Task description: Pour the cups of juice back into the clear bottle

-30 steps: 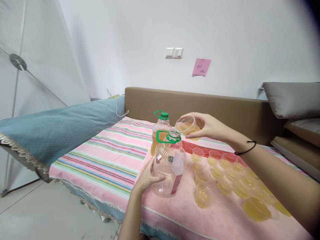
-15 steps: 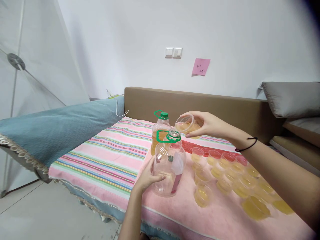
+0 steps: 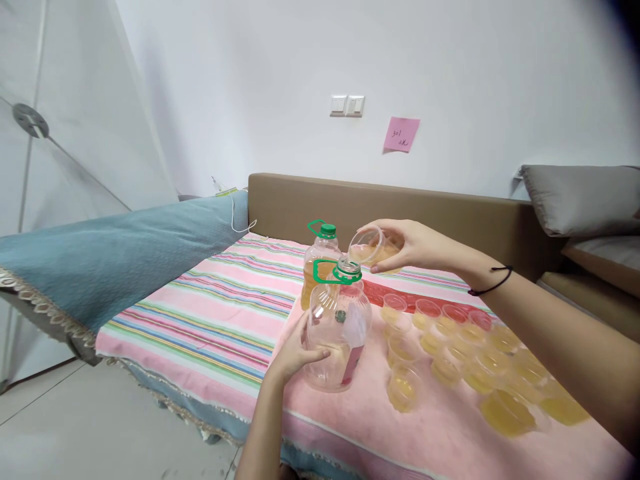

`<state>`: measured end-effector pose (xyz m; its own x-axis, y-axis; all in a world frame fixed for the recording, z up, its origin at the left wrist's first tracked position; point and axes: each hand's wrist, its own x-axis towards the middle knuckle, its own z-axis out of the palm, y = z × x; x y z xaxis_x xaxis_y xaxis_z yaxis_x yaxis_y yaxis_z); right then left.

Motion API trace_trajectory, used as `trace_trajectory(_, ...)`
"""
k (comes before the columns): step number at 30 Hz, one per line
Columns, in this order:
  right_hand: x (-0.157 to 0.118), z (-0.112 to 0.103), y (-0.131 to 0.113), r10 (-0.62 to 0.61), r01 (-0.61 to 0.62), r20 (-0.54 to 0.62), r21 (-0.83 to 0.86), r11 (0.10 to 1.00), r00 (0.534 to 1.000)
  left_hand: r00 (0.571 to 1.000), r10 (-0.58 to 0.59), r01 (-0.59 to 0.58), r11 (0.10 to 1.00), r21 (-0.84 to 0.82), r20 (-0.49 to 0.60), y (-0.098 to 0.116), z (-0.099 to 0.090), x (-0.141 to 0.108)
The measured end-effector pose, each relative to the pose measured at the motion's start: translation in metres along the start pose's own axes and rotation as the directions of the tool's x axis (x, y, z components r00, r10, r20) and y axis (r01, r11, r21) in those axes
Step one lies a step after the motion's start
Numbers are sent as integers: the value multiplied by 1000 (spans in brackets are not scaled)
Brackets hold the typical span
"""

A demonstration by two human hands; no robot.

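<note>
Clear uncapped bottle point(image 3: 333, 340), left hand point(image 3: 295, 353) gripping its side, right hand point(image 3: 407, 245) pinching tilted cup point(image 3: 367, 247) by its mouth point(image 3: 349, 265), other cups point(image 3: 480, 377) crowding its right, striped sheet point(image 3: 215, 313) to its left, bed edge point(image 3: 195, 397) nearer

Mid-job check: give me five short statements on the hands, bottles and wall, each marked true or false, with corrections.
1. The left hand is on the front bottle. True.
2. The right hand holds a cup upright. False: the cup is tilted, its rim near the front bottle's mouth.
3. The rear bottle has a green cap on. True.
4. The front bottle is capped. False: its mouth is open.
5. A pink note is on the wall. True.
</note>
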<state>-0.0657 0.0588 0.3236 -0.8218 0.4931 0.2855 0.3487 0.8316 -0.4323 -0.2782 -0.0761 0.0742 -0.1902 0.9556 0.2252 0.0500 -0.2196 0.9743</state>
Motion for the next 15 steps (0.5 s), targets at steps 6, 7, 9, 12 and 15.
trace_trajectory(6, 1, -3, -3, -15, 16, 30, -36, 999, 999, 1000, 11, -11, 1000, -6, 0, -2, 0, 0)
trace_trajectory(7, 1, -3, -3, -17, 19, 38, -39, 999, 999, 1000, 14, -14, 1000, -3, 2, -3, -1, 0)
trace_trajectory(9, 2, -4, -3, -21, 23, 50, -51, 998, 999, 1000, 21, -22, 1000, 7, 7, -4, -1, 0)
trace_trajectory(12, 4, -6, -3, -22, 26, 61, -69, 997, 998, 999, 30, -31, 1000, 8, 10, -6, -2, 1)
trace_trajectory(15, 6, -8, -4, -14, 21, 87, -80, 997, 996, 1000, 26, -26, 1000, -3, 10, -7, -2, 1)
